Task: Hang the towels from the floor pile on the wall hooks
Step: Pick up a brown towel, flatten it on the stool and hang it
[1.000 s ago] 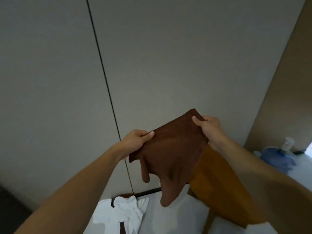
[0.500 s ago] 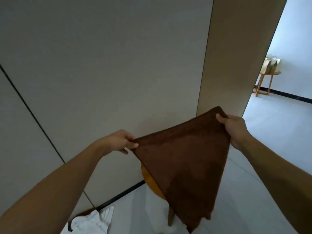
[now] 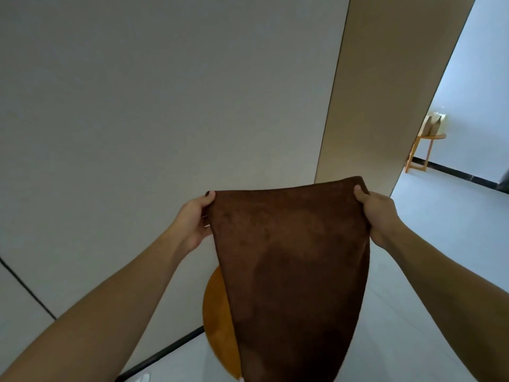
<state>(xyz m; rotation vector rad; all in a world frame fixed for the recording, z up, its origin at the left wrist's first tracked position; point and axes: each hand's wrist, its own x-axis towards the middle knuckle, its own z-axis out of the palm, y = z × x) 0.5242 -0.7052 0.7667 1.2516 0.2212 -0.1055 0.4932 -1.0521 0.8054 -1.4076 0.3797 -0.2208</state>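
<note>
A dark brown towel [image 3: 292, 260] hangs spread out in front of me, its top edge stretched level between both hands. My left hand [image 3: 194, 220] pinches the towel's top left corner, thumb on the near side. My right hand [image 3: 378, 213] grips the top right corner the same way. The cloth narrows downward and runs out of the bottom of the view. No wall hook is in view, and the floor pile is out of sight except for a white scrap [image 3: 143, 378] at the bottom edge.
A plain light wall [image 3: 165, 106] fills the view ahead, with a beige panel [image 3: 385, 92] to its right. A round orange stool [image 3: 217, 321] stands behind the towel. Through the opening at right, a small wooden table [image 3: 425, 153] holds paper bags.
My view swung right, away from the white pile. Both hands moved apart along the top edge, and the towel went from bunched to spread flat and level.
</note>
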